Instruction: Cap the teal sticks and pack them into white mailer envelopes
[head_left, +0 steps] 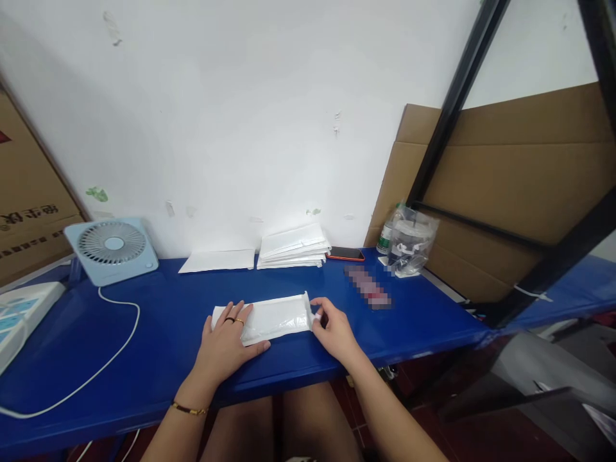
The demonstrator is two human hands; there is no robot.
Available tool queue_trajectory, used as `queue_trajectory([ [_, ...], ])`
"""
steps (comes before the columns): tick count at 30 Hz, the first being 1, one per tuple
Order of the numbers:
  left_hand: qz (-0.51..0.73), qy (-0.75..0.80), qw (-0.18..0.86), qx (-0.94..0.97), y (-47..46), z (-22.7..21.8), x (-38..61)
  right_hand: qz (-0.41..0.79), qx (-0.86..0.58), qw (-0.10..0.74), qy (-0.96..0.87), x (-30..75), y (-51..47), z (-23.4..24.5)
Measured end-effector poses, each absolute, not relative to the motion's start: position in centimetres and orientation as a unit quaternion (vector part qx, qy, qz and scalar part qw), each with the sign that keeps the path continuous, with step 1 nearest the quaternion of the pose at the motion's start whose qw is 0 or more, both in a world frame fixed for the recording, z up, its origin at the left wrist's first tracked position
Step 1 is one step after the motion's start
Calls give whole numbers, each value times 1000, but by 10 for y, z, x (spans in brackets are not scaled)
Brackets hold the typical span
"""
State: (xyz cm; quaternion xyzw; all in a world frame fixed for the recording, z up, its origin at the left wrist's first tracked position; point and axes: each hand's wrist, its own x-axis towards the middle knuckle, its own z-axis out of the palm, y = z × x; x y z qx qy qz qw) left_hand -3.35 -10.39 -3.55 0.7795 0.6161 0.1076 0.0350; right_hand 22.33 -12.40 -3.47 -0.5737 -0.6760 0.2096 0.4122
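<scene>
A flat white plastic packet (276, 317) lies on the blue table (183, 327) in front of me. My left hand (228, 333) rests on the packet's left end with fingers spread, the thumb along its near edge. At the right end, my right hand (332, 326) pinches the packet's white end flap between thumb and fingers. Behind the packet, near the wall, sits a stack of similar white packets (293, 247), with one more white packet (219, 260) lying flat to its left.
On the left stand a light blue fan (113, 250) with a white cable and a white power strip (29, 314). At the back right are a phone (345, 254), a blurred pinkish item (368, 287), a bottle (385, 237) and a clear plastic bag (411, 240). Cardboard (520, 186) leans behind a black frame.
</scene>
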Motion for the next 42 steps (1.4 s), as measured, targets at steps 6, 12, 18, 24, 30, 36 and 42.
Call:
queue_trajectory([
  [6,117,611,32,783,-106,-33,-34,134,-665,389,-624,230,-122,-37],
  [12,135,499,11,856,-114,-28,-25,68,-679,326,-655,221,-118,-37],
  [18,142,452,101,875,-119,-26,-19,125,-565,431,-693,207,-122,-31],
  [24,172,467,148,855,-111,-24,-19,167,-506,442,-722,205,-129,-27],
  [30,159,387,135,898,-105,-7,14,180,-593,436,-652,216,-117,-40],
  [36,167,382,163,894,-105,-15,38,97,-558,410,-715,208,-114,-37],
  [42,166,389,146,894,-98,-9,31,128,-484,376,-779,212,-125,-28],
])
